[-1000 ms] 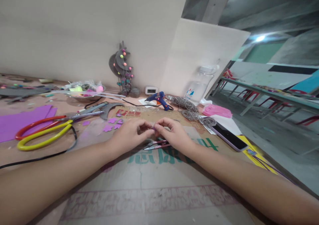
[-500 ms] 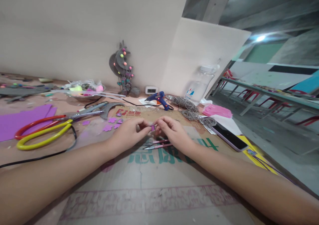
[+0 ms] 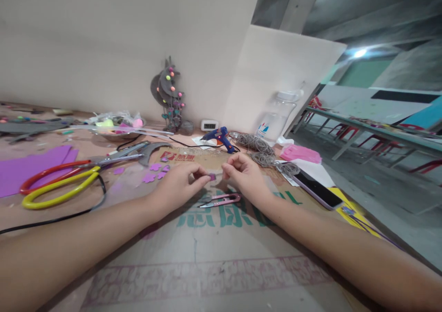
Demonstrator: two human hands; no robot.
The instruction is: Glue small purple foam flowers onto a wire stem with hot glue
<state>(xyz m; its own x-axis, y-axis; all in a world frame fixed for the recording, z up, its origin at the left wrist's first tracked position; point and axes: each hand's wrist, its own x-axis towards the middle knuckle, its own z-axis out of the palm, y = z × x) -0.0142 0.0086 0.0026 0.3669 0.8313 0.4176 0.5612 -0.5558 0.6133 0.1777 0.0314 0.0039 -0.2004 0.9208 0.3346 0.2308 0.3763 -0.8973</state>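
Between thumb and forefinger, my left hand (image 3: 183, 180) pinches a small purple piece (image 3: 212, 177) above the cardboard (image 3: 207, 252). My right hand (image 3: 243, 176) is just to its right, apart from the piece, with thumb and forefinger pressed together; anything between them is too small to make out. Pink thread snips (image 3: 224, 200) lie on the cardboard below and between the hands. Several purple flower cutouts (image 3: 149, 177) rest to the left of my left hand.
Red and yellow handled scissors (image 3: 62, 187) and purple sheets (image 3: 31, 169) lie left. Behind the hands are a blue glue gun (image 3: 221, 138), grey cord (image 3: 255, 144) and a water bottle (image 3: 278, 116). A phone (image 3: 319, 190) lies right.
My right hand has moved right and slightly up, away from the purple piece, uncovering more of the snips. My left hand has hardly moved and keeps its pinch.
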